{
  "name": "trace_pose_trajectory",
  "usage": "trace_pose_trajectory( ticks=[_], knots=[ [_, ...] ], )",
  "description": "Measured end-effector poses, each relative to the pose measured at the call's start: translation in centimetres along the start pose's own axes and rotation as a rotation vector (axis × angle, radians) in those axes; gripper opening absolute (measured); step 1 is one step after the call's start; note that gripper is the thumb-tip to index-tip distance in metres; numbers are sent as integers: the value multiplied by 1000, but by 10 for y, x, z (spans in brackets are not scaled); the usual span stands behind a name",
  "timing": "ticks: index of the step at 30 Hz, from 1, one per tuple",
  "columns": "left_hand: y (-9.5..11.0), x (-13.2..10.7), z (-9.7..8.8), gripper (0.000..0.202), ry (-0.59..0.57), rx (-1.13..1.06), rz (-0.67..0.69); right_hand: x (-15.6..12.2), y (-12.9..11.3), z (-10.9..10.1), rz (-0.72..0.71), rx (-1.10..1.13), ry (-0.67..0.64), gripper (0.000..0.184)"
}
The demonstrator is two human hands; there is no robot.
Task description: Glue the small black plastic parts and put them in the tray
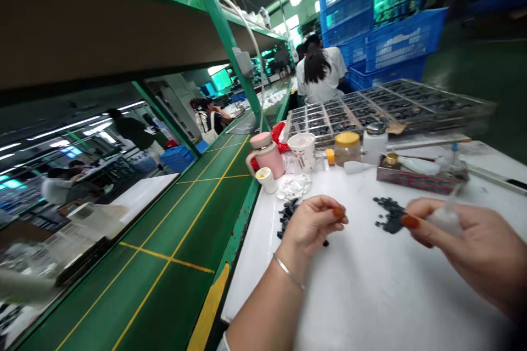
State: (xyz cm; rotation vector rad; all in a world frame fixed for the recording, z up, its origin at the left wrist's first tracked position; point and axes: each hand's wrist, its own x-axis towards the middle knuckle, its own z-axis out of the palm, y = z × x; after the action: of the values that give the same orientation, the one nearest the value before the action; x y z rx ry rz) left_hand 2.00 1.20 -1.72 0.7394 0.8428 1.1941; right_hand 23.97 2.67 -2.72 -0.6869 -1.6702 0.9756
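My left hand (313,225) hovers over the white table (370,296) with its fingers pinched together; what they hold is too small to make out. A silver bracelet circles that wrist. Just behind it lies a heap of small black parts (287,215). My right hand (465,247) is closed around a small clear squeeze bottle (447,218), thumb pressed on it, close to a second heap of black parts (389,215).
A green conveyor belt (181,241) runs along the left. At the back stand a pink mug (267,154), a paper cup (302,151), a yellow-lidded jar (347,147), a patterned box (415,175) and compartment trays (370,107). A seated person (319,68) works beyond, beside blue crates (382,38).
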Motion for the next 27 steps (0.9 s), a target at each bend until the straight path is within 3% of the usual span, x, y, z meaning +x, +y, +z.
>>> trace_pose_trajectory(
  ticks=[3,7,13,20,27],
  knots=[
    [0,-4,-1,35,-67,-80,-45,0,-22,9,46,-91,-24,25],
    [-1,-6,-1,33,-152,-116,-102,1,-37,17,56,-154,-87,21],
    [-5,-6,-3,27,-294,-74,-121,-1,-38,21,-55,-169,-102,17],
    [-9,-7,-3,25,-321,-7,-111,-3,-37,25,-134,-130,-179,14],
    [-12,-5,-2,20,-440,-4,-117,-4,-36,28,-152,-80,-199,15]
  ],
)
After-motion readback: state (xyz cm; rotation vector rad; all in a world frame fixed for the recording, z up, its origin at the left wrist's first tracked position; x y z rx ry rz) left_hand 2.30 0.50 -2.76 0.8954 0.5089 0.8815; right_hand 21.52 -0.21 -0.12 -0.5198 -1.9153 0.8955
